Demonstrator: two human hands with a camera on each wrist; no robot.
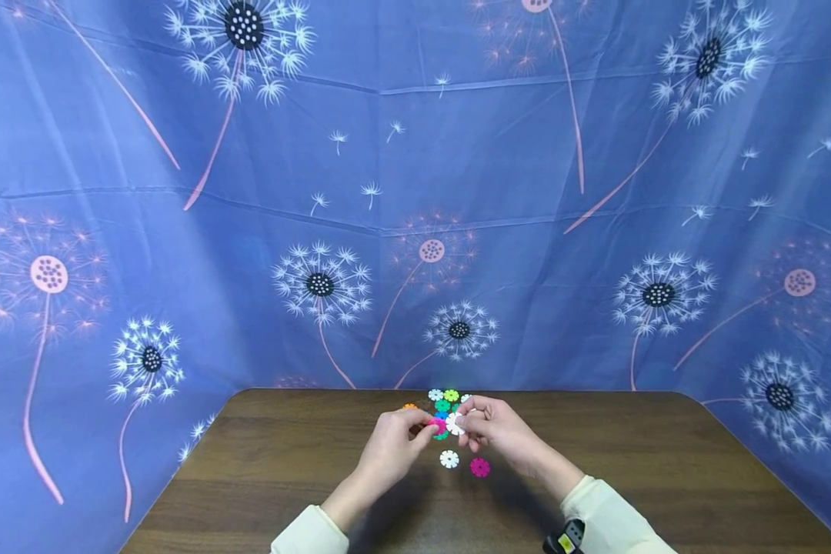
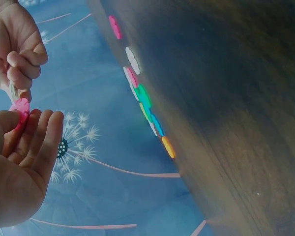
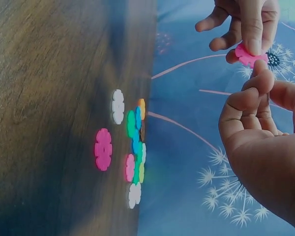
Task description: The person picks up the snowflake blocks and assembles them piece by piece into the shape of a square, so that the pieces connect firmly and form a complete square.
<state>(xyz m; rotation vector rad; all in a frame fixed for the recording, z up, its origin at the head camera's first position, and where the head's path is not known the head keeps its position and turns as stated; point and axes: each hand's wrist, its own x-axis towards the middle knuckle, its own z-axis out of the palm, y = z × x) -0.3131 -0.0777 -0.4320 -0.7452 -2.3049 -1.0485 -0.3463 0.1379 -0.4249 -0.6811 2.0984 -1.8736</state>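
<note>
My left hand (image 1: pixel 391 446) pinches a pink notched, flower-shaped plastic disc (image 1: pixel 438 425) between thumb and fingers above the table. Facing it, my right hand (image 1: pixel 502 431) holds a white disc (image 1: pixel 455 423) of the same shape by its edge. In the left wrist view the pink disc (image 2: pixel 22 108) meets the edge of the white one (image 2: pixel 13 93); whether their notches interlock I cannot tell. Right-hand fingers mostly hide the white disc in the right wrist view, where the pink disc (image 3: pixel 248 56) shows under the left thumb.
On the brown wooden table (image 1: pixel 284 462), a loose white disc (image 1: pixel 449 459) and a magenta disc (image 1: pixel 480 467) lie nearest me. Behind the hands several green, blue, yellow, orange and white discs (image 1: pixel 452 395) are clustered. A blue dandelion-print cloth (image 1: pixel 388 169) hangs beyond the table.
</note>
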